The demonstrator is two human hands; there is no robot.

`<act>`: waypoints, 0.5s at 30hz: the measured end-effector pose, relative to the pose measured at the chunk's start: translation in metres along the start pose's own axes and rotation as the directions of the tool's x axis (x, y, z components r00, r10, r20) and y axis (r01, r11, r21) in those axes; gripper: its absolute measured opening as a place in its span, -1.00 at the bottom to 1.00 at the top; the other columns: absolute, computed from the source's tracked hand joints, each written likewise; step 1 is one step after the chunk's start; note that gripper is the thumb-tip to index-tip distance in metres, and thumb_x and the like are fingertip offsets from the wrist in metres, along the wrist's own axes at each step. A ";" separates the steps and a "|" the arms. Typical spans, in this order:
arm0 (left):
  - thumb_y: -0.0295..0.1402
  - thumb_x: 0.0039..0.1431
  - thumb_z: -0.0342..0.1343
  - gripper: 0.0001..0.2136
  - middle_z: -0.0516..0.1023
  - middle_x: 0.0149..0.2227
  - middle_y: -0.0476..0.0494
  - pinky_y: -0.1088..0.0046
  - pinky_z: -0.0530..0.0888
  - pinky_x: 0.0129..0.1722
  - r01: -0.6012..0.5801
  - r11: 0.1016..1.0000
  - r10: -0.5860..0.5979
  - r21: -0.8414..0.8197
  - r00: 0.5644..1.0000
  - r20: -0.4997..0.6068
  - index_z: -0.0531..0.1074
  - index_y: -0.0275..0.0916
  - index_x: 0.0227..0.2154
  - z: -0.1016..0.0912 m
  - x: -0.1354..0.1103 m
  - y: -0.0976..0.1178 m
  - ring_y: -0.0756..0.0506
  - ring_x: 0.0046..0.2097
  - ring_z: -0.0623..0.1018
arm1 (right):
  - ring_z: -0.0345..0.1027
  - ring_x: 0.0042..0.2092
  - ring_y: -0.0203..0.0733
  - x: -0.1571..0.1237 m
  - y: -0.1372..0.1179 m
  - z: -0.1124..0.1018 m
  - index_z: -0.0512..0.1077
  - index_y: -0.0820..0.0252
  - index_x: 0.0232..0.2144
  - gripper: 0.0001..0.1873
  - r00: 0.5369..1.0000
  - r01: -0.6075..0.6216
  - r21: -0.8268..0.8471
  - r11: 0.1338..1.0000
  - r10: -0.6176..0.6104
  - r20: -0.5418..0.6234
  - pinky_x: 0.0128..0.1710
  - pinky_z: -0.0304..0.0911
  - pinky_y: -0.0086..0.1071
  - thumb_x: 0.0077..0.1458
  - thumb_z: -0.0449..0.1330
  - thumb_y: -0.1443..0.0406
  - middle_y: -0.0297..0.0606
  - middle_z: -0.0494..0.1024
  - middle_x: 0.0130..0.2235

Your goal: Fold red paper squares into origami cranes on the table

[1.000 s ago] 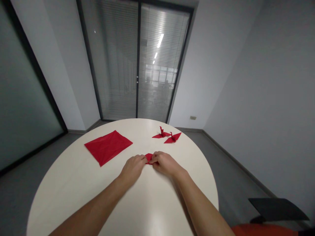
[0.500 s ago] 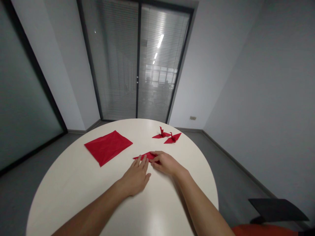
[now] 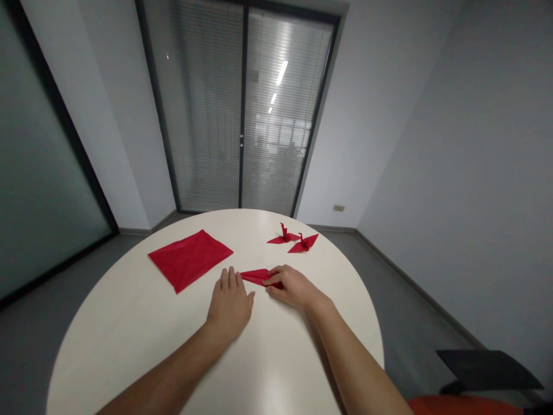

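Observation:
A narrow folded piece of red paper (image 3: 254,276) lies on the white round table (image 3: 129,328) in front of me. My right hand (image 3: 290,285) rests on its right end, fingers curled and pressing it down. My left hand (image 3: 229,304) lies flat on the table just left of the paper, fingers stretched out, holding nothing. Two finished red paper cranes (image 3: 294,239) stand further back on the right. A flat stack of red square sheets (image 3: 189,257) lies to the left, beyond my left hand.
Behind the table is a glass door with blinds (image 3: 242,109). Grey floor surrounds the table. A dark chair part (image 3: 488,369) and something orange (image 3: 466,404) sit at the lower right.
My left hand let go of the folded paper, opened and slid left and back to lie flat on the table. More of the folded paper's left end now shows. My right hand stayed put.

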State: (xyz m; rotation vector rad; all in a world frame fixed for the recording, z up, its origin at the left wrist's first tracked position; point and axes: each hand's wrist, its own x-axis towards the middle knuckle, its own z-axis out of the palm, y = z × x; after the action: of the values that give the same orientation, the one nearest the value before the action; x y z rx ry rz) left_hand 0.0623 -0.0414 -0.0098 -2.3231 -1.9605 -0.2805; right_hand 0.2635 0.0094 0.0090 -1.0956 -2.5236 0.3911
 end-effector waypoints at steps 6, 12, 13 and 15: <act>-0.47 0.25 -0.12 -0.56 0.34 0.27 -0.42 0.06 0.23 0.26 -0.308 0.935 0.309 -0.175 0.951 -0.022 0.35 -0.39 0.17 -0.006 -0.003 0.014 -0.29 0.28 0.34 | 0.40 -0.18 -0.15 0.000 -0.007 -0.004 0.64 0.09 -0.18 -0.75 1.000 0.012 -0.004 1.000 -0.012 0.010 -0.10 0.23 -0.37 0.13 0.19 0.32 -0.18 0.56 -0.20; -0.30 0.39 -0.17 -0.61 0.43 0.21 -0.38 0.00 0.24 0.24 -0.290 0.924 0.291 -0.248 0.956 -0.032 0.41 -0.30 0.11 0.002 0.001 0.009 -0.28 0.25 0.38 | 0.40 -0.35 -0.24 -0.001 -0.008 -0.005 0.60 0.14 -0.16 -0.66 0.992 -0.123 0.146 0.982 0.116 0.055 -0.26 0.24 -0.43 0.09 0.10 0.45 -0.27 0.62 -0.31; -0.27 0.39 -0.17 -0.61 0.44 0.20 -0.37 -0.01 0.24 0.24 -0.284 0.923 0.285 -0.260 0.958 -0.032 0.42 -0.29 0.10 0.003 0.002 0.006 -0.29 0.25 0.39 | 0.41 -0.34 -0.24 0.000 -0.007 -0.004 0.58 0.15 -0.14 -0.64 0.992 -0.127 0.161 0.979 0.122 0.040 -0.26 0.25 -0.42 0.09 0.09 0.46 -0.28 0.62 -0.30; -0.25 0.39 -0.15 -0.61 0.46 0.18 -0.34 -0.02 0.24 0.24 -0.284 0.918 0.286 -0.276 0.958 -0.033 0.43 -0.29 0.10 0.005 0.006 0.001 -0.30 0.24 0.40 | 0.43 -0.28 -0.21 0.000 -0.003 -0.001 0.57 0.17 -0.10 -0.60 0.994 -0.106 0.155 0.982 0.109 -0.012 -0.21 0.28 -0.40 0.05 0.09 0.48 -0.24 0.63 -0.24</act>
State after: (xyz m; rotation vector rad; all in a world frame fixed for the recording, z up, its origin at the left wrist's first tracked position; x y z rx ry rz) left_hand 0.0650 -0.0354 -0.0131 -2.7459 -1.6414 -0.5535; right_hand 0.2616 0.0076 0.0113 -1.1723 -2.3777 0.5903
